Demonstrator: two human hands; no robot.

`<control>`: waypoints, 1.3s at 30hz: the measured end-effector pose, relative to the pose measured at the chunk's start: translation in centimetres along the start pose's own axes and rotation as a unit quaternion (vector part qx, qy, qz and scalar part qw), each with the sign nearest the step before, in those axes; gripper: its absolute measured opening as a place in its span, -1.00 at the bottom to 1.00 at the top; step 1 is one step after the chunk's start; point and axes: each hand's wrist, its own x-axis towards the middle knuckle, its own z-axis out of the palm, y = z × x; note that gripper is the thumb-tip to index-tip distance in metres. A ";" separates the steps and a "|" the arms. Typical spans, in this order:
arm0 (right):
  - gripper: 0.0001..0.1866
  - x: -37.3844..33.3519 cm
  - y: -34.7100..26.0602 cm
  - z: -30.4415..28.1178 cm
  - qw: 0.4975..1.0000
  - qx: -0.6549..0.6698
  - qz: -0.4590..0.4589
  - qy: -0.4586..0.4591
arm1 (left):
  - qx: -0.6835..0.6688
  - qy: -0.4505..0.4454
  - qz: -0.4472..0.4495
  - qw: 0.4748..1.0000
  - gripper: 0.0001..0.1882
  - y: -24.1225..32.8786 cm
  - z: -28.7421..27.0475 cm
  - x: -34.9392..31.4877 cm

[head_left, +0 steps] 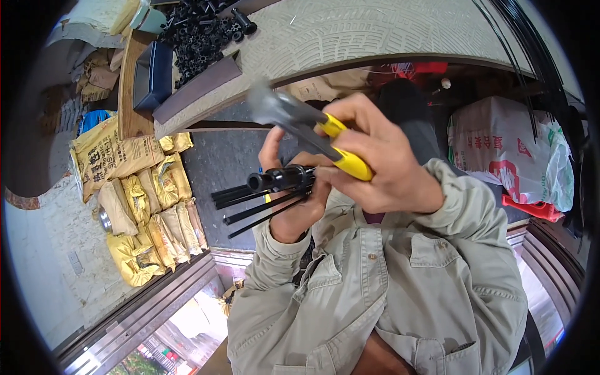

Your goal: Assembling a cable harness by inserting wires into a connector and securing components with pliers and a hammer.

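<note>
Whitish rough surface (69, 250) at far left of the grip, bearing yellow-brown wrapped packets (172, 181). Ahead and to the left of both hands: dark blue tray (164, 78); next to it, heap of small black plastic parts (203, 37) on pale textured bench top (375, 31), extending rightward ahead of the grip. Black rods (256, 213), bunched with black tubular fitting (272, 182), jutting leftward out of left hand (305, 206). Left fingers curled firmly round right end of bunch. Just ahead of left hand: pincers (315, 141) with blurred head, yellow-sleeved handles clasped in right hand (390, 172). Right fingertips close beside fitting; cannot tell contact from gap. Farther right of the grip: white plastic bag (487, 134) with red print, red plastic edge (536, 209) at its near side.
</note>
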 end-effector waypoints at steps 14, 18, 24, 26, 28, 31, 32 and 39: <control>-0.78 -0.2 2.6 -5.1 0.872 -0.436 -0.147 -0.168 | -0.243 -0.051 -0.092 0.964 -0.44 -1.0 -0.6 -0.4; -0.67 0.2 2.8 -5.1 0.758 -0.580 -0.281 -0.105 | -0.289 -0.038 -0.143 0.946 -0.44 -0.5 0.1 -0.4; -0.64 -0.3 3.3 -5.2 0.737 -0.596 -0.307 -0.087 | -0.270 -0.052 -0.131 0.952 -0.41 -1.2 -0.1 -0.7; -0.64 -1.1 3.1 -4.6 0.739 -0.602 -0.293 -0.074 | -0.276 -0.063 -0.122 0.951 -0.39 -1.0 -0.3 -0.4; -0.66 -1.2 2.9 -4.5 0.740 -0.608 -0.281 -0.068 | -0.281 -0.075 -0.115 0.950 -0.38 -0.7 -0.6 -0.5; -0.66 -0.8 2.8 -4.4 0.758 -0.590 -0.269 -0.079 | -0.276 -0.079 -0.124 0.950 -0.38 -1.0 -0.7 -0.4; -0.66 -0.7 2.8 -4.5 0.757 -0.590 -0.270 -0.080 | -0.289 -0.086 -0.114 0.947 -0.38 -1.1 -0.8 -0.5; -0.70 -1.8 2.4 -3.8 0.799 -0.540 -0.244 -0.098 | -0.282 -0.038 -0.150 0.947 -0.39 0.1 -0.7 -0.4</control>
